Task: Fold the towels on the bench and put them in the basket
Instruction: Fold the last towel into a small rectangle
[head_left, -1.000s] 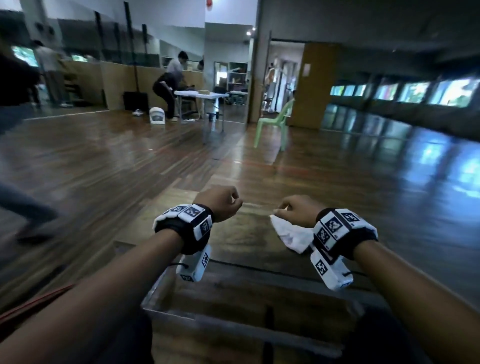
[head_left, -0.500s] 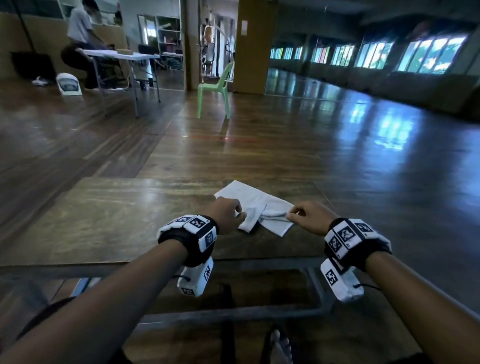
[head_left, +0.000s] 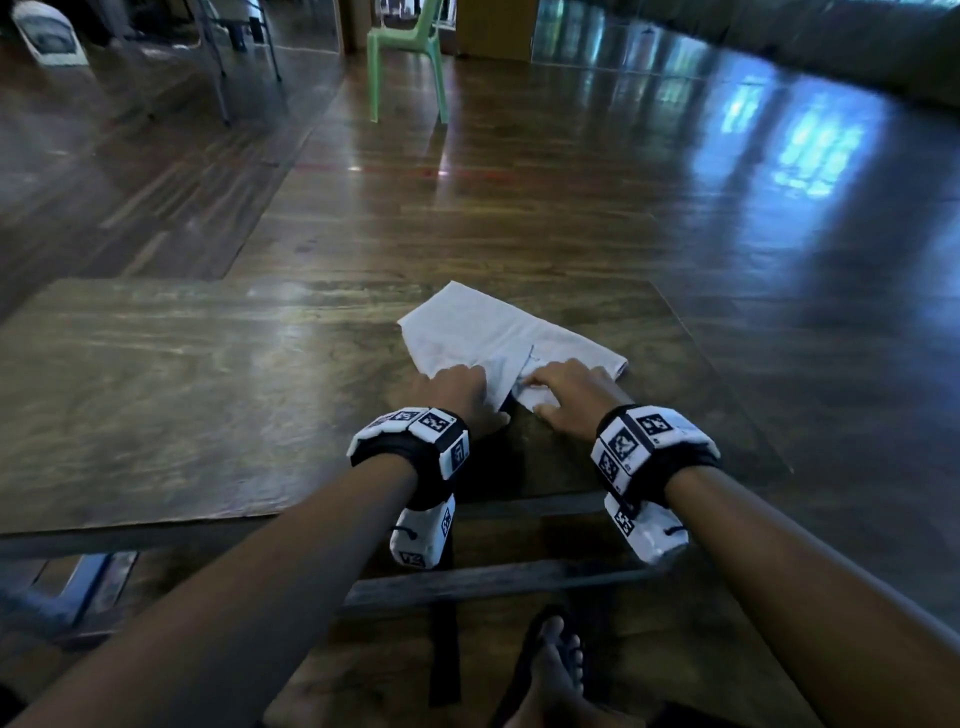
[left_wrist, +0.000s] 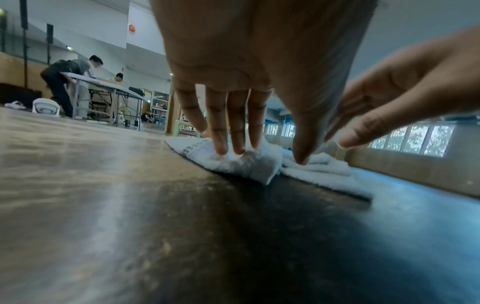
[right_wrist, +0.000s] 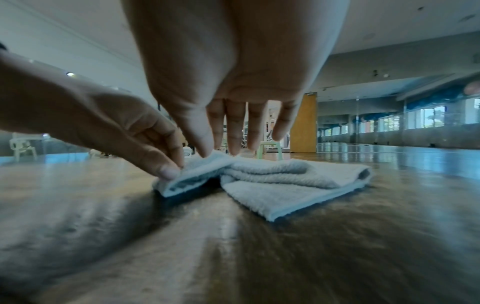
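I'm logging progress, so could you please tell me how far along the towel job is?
Done: one towel lies on the bench, doubled over, with layers showing at its near edge. In hand: the left hand and right hand both press fingertips on that near edge, seemingly shaping the next fold. Left: finishing the fold and putting it in the basket, which no view shows.

Right hand (right_wrist: 233, 61), left hand (right_wrist: 103, 123) touching white towel (right_wrist: 285, 181).
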